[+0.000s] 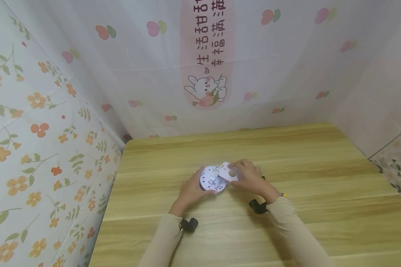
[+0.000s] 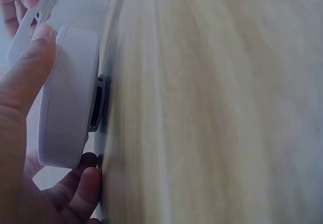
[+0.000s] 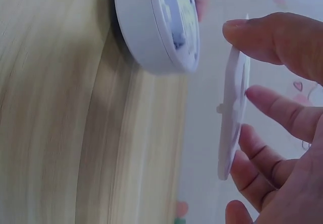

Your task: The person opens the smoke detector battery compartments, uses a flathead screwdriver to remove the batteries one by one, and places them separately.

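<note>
A round white smoke alarm [image 1: 207, 179] is held just over the table, its back facing up with a label and slots showing. My left hand [image 1: 189, 190] grips its rim from the left, thumb on the near side. In the left wrist view, the smooth side wall of the alarm [image 2: 70, 98] and a dark slotted part beneath it show. Between thumb and fingers, my right hand [image 1: 250, 178] pinches a thin white plate [image 1: 225, 171] with a round hole. The plate overlaps the alarm's right side in the head view; the right wrist view shows the plate [image 3: 232, 113] apart from it.
The wood-grain table [image 1: 147, 230] extends around both hands. A printed curtain [image 1: 137, 74] hangs behind its far edge, and a floral cloth [image 1: 43, 155] stands along the left. Each wrist carries a black camera mount, such as the left mount [image 1: 189, 224].
</note>
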Available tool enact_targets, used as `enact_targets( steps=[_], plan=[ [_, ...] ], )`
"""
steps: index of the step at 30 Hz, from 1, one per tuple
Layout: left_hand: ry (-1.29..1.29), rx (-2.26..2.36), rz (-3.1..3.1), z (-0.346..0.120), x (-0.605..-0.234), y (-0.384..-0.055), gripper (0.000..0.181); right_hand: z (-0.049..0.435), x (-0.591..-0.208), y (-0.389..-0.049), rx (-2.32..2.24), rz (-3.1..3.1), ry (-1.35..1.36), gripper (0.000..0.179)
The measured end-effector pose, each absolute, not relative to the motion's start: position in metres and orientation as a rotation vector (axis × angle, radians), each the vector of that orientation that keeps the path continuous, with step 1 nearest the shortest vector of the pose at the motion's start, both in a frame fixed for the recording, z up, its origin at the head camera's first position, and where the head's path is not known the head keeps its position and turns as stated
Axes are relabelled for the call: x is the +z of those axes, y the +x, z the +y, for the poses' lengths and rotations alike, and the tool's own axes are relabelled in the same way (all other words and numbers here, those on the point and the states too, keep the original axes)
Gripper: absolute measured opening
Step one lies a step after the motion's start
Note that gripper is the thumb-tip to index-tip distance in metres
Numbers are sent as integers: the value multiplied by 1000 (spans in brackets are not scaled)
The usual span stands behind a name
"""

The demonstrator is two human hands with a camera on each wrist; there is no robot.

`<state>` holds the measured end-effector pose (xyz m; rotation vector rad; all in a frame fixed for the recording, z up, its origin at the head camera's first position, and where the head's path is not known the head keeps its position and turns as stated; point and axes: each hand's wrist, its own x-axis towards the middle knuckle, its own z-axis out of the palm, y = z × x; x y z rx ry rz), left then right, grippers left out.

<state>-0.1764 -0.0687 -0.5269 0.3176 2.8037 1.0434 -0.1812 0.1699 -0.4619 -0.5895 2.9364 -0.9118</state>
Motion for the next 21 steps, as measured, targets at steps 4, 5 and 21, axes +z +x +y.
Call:
enact_targets(
  steps=[4, 5, 21],
  plan=[
    [322, 1044, 2792, -69, -527, -176, 111, 160, -463, -182, -887, 2918, -610, 53],
    [325, 1044, 2790, -69, -526, -176, 111, 157, -463, -182, -879, 2916, -617, 53],
    [349, 1033, 2786, -73, -527, -177, 105, 124, -478, -184, -823, 2891, -700, 46]
  ],
)
